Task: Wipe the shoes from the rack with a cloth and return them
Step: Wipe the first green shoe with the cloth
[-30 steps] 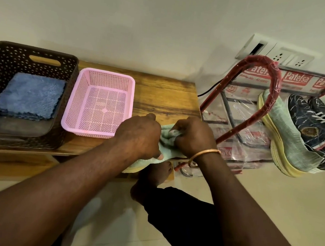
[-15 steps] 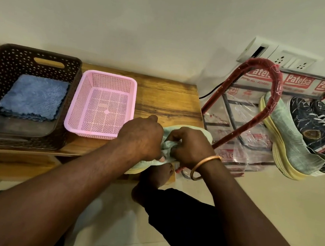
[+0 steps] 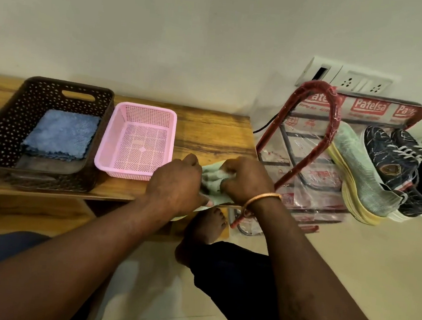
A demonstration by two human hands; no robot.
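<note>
**Nearest.** We list a dark trouser leg and a bare foot (image 3: 206,226) on pale floor tiles, toes reaching under the counter's front edge.

**Left hand** (image 3: 176,185). Its back is toward us at the counter's front edge. The grip is curled round the pale green shoe (image 3: 211,183), with one fingertip showing beneath it. We find it in much the same spot as half a second ago.

**Right hand** (image 3: 248,180). It wears a gold bangle (image 3: 261,198) on the wrist. The grip is bunched, pinching the shoe's green upper from the right. We cannot tell whether a cloth lies under these fingers. Half a second ago a stretch of green showed beyond its knuckles. We now find that stretch covered, with the hand set a little farther over the shoe.

**Pale green shoe.** It sits between both hands at the counter's front right corner, above the foot. Only a narrow strip shows, plus a yellowish edge below the left hand.

**Counter** (image 3: 207,133). It is wood. It carries a pink basket (image 3: 145,105) just left of the left hand, and a brown basket (image 3: 10,120) just beside that holds folded blue cloths (image 3: 60,135).

**Rack** (image 3: 335,120). It has a red frame wrapped in plastic and stands right of the counter. On it we count a matching shoe (image 3: 358,171) with a yellow sole and, beside it, dark laced shoes (image 3: 390,161), all tilted.

**Farthest.** Wall sockets (image 3: 361,82) are above the rack, and a black cable (image 3: 264,127) runs behind the counter's end.
</note>
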